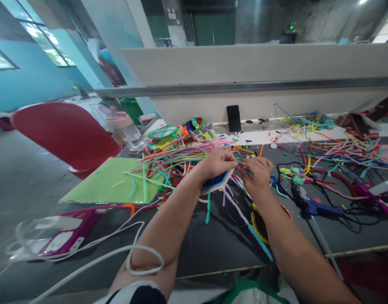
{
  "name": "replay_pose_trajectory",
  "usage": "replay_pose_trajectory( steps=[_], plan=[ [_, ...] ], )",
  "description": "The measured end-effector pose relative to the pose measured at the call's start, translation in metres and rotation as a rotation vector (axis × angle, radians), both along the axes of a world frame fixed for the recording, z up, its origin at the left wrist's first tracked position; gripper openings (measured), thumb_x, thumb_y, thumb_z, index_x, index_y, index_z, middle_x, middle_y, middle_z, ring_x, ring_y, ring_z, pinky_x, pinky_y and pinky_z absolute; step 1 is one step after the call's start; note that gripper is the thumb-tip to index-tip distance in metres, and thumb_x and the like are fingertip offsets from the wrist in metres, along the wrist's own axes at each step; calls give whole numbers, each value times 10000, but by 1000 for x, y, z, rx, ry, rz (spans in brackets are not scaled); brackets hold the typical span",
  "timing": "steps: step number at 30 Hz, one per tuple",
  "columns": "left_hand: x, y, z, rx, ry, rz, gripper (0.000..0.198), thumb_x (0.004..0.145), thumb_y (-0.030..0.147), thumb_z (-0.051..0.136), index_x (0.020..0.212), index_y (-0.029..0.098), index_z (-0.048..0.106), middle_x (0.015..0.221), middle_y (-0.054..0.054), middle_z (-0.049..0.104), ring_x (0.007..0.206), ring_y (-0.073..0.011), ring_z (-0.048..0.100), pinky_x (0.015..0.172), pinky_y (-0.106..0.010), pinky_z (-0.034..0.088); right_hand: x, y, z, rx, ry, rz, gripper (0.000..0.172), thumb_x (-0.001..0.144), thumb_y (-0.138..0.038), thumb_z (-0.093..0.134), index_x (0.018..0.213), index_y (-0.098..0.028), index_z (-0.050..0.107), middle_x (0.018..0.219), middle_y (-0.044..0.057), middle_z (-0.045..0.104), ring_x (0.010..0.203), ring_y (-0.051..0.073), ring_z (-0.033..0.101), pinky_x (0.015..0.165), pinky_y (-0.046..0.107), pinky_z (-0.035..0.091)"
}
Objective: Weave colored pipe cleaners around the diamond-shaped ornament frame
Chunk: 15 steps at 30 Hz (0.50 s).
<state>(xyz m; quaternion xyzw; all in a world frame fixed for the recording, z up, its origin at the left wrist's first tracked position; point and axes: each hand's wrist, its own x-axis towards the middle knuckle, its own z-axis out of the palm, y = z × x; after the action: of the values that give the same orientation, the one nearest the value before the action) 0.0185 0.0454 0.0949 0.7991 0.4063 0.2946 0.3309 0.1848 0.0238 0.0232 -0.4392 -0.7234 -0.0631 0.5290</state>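
My left hand (217, 164) is closed on a blue flat piece with a cream fuzzy edge (217, 182), held tilted above the table. Close beside it, my right hand (256, 172) pinches at the piece's upper corner; what sits between those fingertips is too small to make out. Below the hands hang lilac and teal pipe cleaners (236, 207). A heap of pink, red and green pipe cleaners (181, 154) lies just beyond my left hand. To the right of my right hand is a blue glue gun (317, 207).
A green sheet in plastic (111, 181) lies at left, near a purple-and-white device (65, 232). White cable (102, 253) crosses my left forearm. A phone (233, 118) leans against the white partition (194, 105). More pipe cleaners (336, 147) cover the right side. A red chair (64, 131) stands left.
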Motion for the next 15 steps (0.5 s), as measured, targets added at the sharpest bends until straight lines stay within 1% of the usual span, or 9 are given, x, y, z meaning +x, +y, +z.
replay_pose_trajectory(
  steps=[2,4,7,8,10,12,14,15],
  plan=[
    [2,0,-1,12,20,3,176,743,263,558,669,123,634,609,9,566,596,-102,499,569,-210,384,-1,2,-3,-17,-7,-37,102,833,-264,610,751,-223,651,766,14,706,890,197,599,939,409,281],
    [3,0,-3,38,34,18,162,733,255,564,672,123,635,613,8,573,603,-105,506,567,-209,382,-1,3,-3,-58,-9,-47,85,816,-243,619,741,-216,648,741,16,689,876,202,599,932,416,279],
    [5,0,-6,80,66,48,148,724,242,567,668,123,634,611,8,574,606,-106,508,562,-206,375,0,4,-2,-207,58,16,64,783,-237,625,732,-206,647,744,22,670,838,203,587,894,409,309],
    [6,0,-7,88,83,53,147,724,240,567,666,123,634,610,8,574,606,-105,507,561,-205,373,0,5,-1,-292,113,67,76,771,-251,627,715,-202,641,727,21,659,795,195,577,849,388,338],
    [6,1,-9,91,115,50,146,726,243,570,676,125,639,612,10,576,607,-104,505,561,-204,371,2,6,-1,-509,292,221,119,743,-294,635,679,-194,622,646,4,612,667,164,532,708,327,370],
    [5,3,-11,77,129,33,148,731,253,578,701,126,646,619,13,579,612,-104,507,565,-203,372,4,9,-1,-733,514,411,164,700,-333,662,649,-188,604,575,-18,561,562,130,466,591,281,343],
    [3,5,-12,41,127,1,158,741,268,584,727,126,652,631,12,586,616,-103,510,571,-202,378,7,12,-1,-892,679,560,194,643,-345,711,628,-181,609,556,-27,554,538,112,449,562,263,332],
    [2,6,-12,16,120,-25,168,749,278,583,745,126,655,644,9,595,621,-104,516,578,-203,386,9,13,0,-939,721,605,202,619,-344,735,621,-178,621,562,-25,566,547,110,460,569,259,339]
  ],
)
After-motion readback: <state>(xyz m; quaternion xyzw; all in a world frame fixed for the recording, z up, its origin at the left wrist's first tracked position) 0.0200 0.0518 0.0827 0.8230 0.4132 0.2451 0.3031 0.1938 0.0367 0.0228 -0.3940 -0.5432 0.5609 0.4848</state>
